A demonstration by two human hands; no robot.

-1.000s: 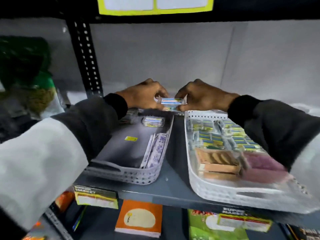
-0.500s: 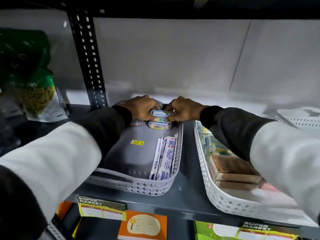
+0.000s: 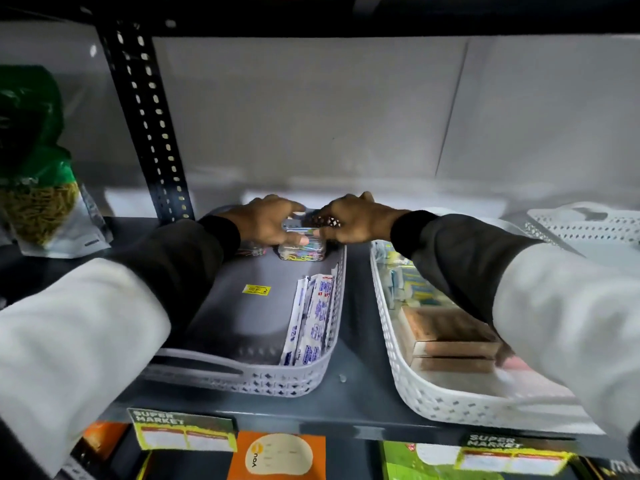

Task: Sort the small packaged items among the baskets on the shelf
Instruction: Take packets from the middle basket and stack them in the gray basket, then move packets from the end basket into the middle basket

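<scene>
A grey basket (image 3: 242, 375) stands on the shelf at centre left. At its far end my left hand (image 3: 266, 220) and my right hand (image 3: 353, 216) both grip a small clear box (image 3: 299, 225) from either side. It rests on top of another clear box of coloured paper clips (image 3: 301, 252). A third small pack (image 3: 251, 251) lies partly hidden under my left wrist. Several flat white and blue packets (image 3: 311, 317) lean against the grey basket's right wall. A white basket (image 3: 433, 400) to the right holds brown boxes (image 3: 446, 334) and small yellow-blue packs (image 3: 412, 285).
A black perforated upright (image 3: 149, 133) rises behind the grey basket. A green bag of noodles (image 3: 38, 188) stands at the far left. Another white basket (image 3: 588, 226) sits at the far right. Price labels (image 3: 183, 431) hang on the shelf edge, with packages below.
Both hands carried the small box from above the gap between baskets down into the grey basket's far end, onto the box there. The camera view shifted closer and lower.
</scene>
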